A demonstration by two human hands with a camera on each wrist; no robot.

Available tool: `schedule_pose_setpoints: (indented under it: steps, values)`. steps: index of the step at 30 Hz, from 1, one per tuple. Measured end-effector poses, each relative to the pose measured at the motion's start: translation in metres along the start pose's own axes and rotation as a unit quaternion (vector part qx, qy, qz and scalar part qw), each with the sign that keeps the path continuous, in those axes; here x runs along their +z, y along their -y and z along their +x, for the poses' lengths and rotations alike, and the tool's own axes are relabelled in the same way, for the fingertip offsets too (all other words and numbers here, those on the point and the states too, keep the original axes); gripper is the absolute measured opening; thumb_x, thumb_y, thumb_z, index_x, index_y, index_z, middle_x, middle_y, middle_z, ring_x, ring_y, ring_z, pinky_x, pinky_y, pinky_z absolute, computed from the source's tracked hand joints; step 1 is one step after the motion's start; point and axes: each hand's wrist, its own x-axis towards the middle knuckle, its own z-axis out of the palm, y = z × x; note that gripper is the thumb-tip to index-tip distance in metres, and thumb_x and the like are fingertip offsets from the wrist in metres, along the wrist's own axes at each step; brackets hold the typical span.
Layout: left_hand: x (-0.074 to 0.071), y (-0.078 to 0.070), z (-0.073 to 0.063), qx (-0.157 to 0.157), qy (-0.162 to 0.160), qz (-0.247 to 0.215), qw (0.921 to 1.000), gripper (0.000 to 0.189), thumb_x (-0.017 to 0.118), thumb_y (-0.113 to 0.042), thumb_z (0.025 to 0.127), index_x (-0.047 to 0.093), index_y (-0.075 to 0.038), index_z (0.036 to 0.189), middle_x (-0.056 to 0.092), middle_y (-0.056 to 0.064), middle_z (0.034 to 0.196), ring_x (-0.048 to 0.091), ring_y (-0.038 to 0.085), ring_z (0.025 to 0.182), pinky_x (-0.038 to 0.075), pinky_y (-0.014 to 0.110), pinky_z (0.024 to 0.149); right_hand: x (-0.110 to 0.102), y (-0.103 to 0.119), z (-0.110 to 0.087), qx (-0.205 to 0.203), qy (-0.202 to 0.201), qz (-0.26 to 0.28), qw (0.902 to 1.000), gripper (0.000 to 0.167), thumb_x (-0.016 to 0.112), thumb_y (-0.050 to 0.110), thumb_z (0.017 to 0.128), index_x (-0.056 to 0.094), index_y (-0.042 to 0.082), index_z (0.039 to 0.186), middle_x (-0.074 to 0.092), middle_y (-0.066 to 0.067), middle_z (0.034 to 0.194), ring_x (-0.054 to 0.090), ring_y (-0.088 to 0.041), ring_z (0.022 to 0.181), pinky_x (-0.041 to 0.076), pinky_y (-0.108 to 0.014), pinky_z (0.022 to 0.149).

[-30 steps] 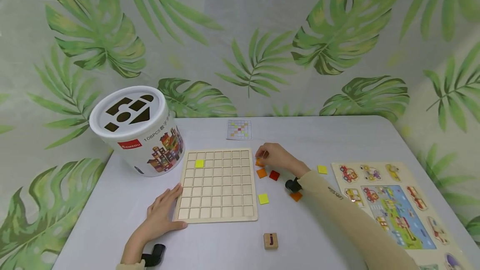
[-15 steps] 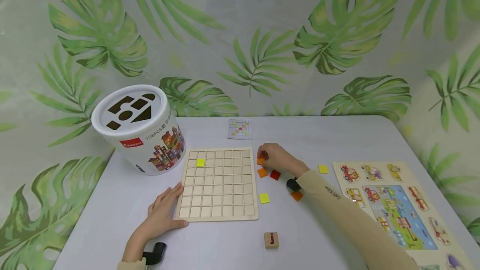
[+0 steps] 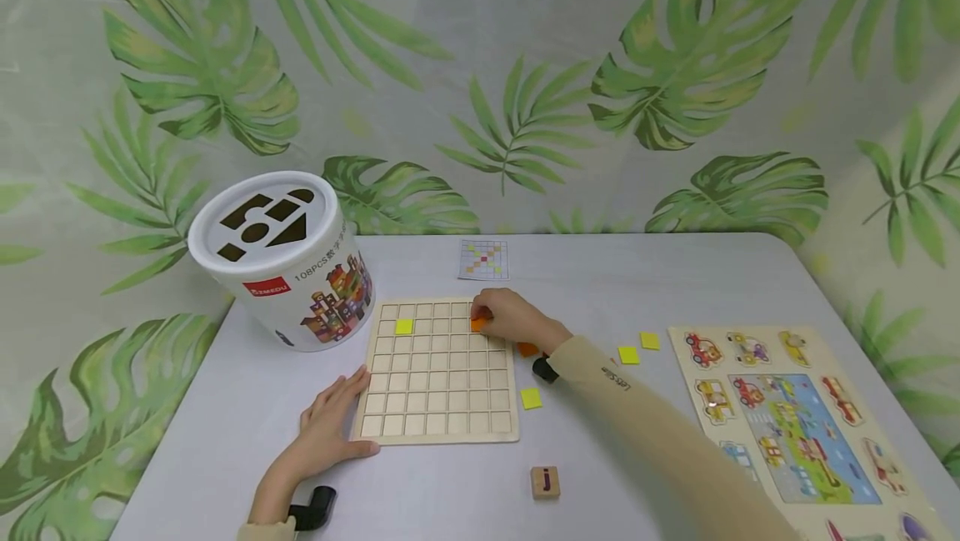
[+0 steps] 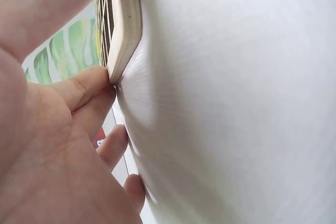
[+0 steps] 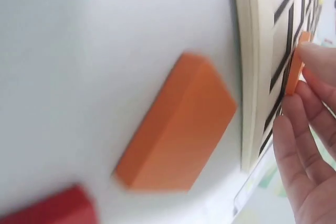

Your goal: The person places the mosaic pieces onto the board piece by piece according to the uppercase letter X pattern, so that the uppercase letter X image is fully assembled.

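Two hands at the grid board

Right hand (image 3: 513, 320) pinches an orange tile (image 3: 477, 324) over the wooden grid board (image 3: 438, 408), upper right cells; fingertips hide most of it. Left hand (image 3: 326, 428), fingers straight, presses the board's near-left edge. One yellow tile (image 3: 404, 327) seated. Loose: three yellow, one orange tile half hidden by the wrist, one red seen only by wrist camera.

White cylindrical toy tub (image 3: 288, 266): red label strip with white brand lettering, too small to read surely; beside it "108PCS" followed by unreadable characters.
Small wooden cube (image 3: 545, 482), on the table in front of the tub's neighbouring wooden grid board (image 3: 437, 374): purple lowercase "j".
Beige sleeve (image 3: 617, 378): small dark print, illegible.
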Motion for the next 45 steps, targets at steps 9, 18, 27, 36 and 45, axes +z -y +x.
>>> schedule_pose_setpoints:
  steps: [9, 18, 27, 36, 45]
  values:
    - [0.001, 0.0, 0.0, 0.004, 0.002, -0.001, 1.0, 0.105, 0.084, -0.032, 0.069, 0.024, -0.006, 0.151, 0.014, 0.013, 0.158, 0.004, 0.04, 0.141, 0.004, 0.068, 0.098, 0.002, 0.002, 0.0, 0.012, -0.001, -0.022, 0.9997, 0.014, 0.07, 0.002, 0.083, 0.067, 0.009, 0.095, 0.061, 0.001, 0.092, 0.053, -0.015, 0.083, 0.045, -0.03, 0.08]
    - [0.001, 0.002, 0.0, 0.001, 0.003, 0.003, 1.0, 0.105, 0.084, -0.033, 0.069, 0.024, -0.005, 0.151, 0.014, 0.013, 0.158, 0.004, 0.04, 0.141, 0.005, 0.068, 0.098, -0.022, -0.018, -0.038, 0.039, -0.031, 0.098, 0.994, 0.016, 0.067, 0.003, 0.086, 0.068, 0.004, 0.101, 0.064, -0.001, 0.096, 0.056, -0.016, 0.087, 0.049, -0.03, 0.078]
    - [0.002, 0.006, 0.0, -0.003, 0.005, 0.002, 1.0, 0.107, 0.084, -0.034, 0.069, 0.023, -0.006, 0.152, 0.013, 0.013, 0.158, 0.003, 0.039, 0.141, 0.003, 0.068, 0.099, -0.038, -0.042, -0.091, 0.055, -0.048, 0.11, 0.9913, 0.017, 0.068, 0.002, 0.085, 0.067, 0.002, 0.102, 0.064, 0.0, 0.093, 0.057, -0.017, 0.085, 0.051, -0.031, 0.077]
    - [0.001, 0.003, -0.001, -0.005, 0.006, 0.002, 1.0, 0.107, 0.084, -0.034, 0.069, 0.023, -0.006, 0.152, 0.013, 0.013, 0.158, 0.003, 0.039, 0.141, 0.003, 0.068, 0.098, -0.036, -0.058, -0.137, 0.058, -0.051, 0.095, 0.9925, 0.016, 0.066, -0.002, 0.084, 0.067, 0.002, 0.1, 0.065, -0.003, 0.091, 0.057, -0.018, 0.083, 0.052, -0.032, 0.076]
    - [0.0, 0.001, 0.0, 0.0, 0.005, -0.003, 1.0, 0.106, 0.084, -0.034, 0.07, 0.022, -0.005, 0.152, 0.013, 0.014, 0.158, 0.003, 0.04, 0.141, 0.004, 0.067, 0.098, -0.014, -0.036, -0.145, 0.019, -0.024, 0.108, 0.9937, 0.02, 0.071, -0.001, 0.081, 0.066, 0.006, 0.1, 0.064, 0.0, 0.093, 0.057, -0.017, 0.083, 0.051, -0.029, 0.075]
